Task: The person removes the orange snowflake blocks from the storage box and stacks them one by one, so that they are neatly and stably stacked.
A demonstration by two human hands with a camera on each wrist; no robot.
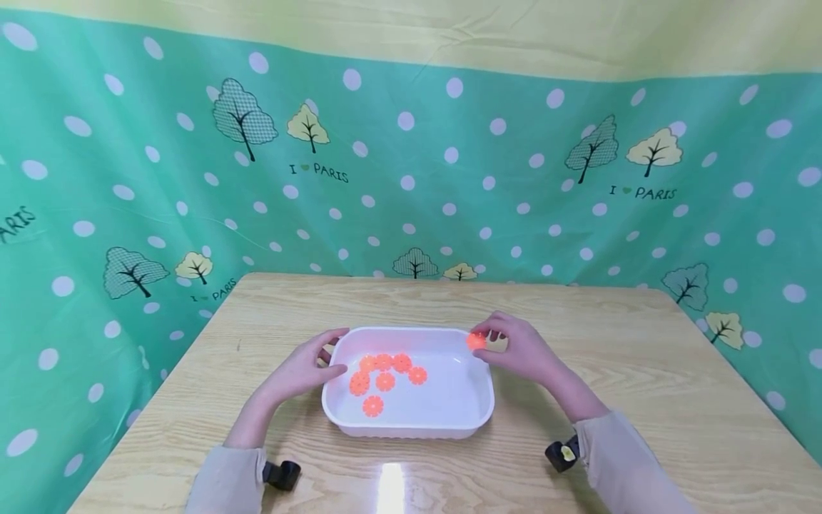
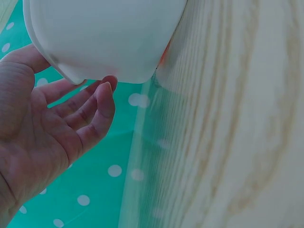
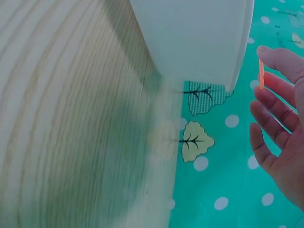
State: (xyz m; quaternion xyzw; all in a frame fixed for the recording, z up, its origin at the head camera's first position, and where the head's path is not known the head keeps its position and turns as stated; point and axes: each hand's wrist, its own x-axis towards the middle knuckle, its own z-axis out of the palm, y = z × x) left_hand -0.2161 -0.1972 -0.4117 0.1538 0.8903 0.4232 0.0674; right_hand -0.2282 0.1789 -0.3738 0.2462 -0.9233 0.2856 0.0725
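Observation:
A white rectangular plastic basin (image 1: 443, 428) stands on the wooden table, and several orange notched discs (image 1: 372, 406) lie in its left half, some overlapping. My left hand (image 1: 311, 369) holds the basin by its left end, thumb at the rim and fingers along the outside; the left wrist view shows this hand (image 2: 61, 109) against the basin's wall (image 2: 104, 42). Over the back right corner, my right hand (image 1: 520, 350) pinches one orange disc (image 1: 476, 341) between thumb and fingers. Seen edge-on in the right wrist view, that disc (image 3: 261, 71) is apart from the basin (image 3: 194, 42).
The wooden table (image 1: 642, 371) extends on both sides of the basin. Behind it hangs a green curtain (image 1: 385, 235) with white dots and printed trees. Black straps with small dark devices (image 1: 282, 475) sit at both wrists. Light glares on the table's front (image 1: 390, 489).

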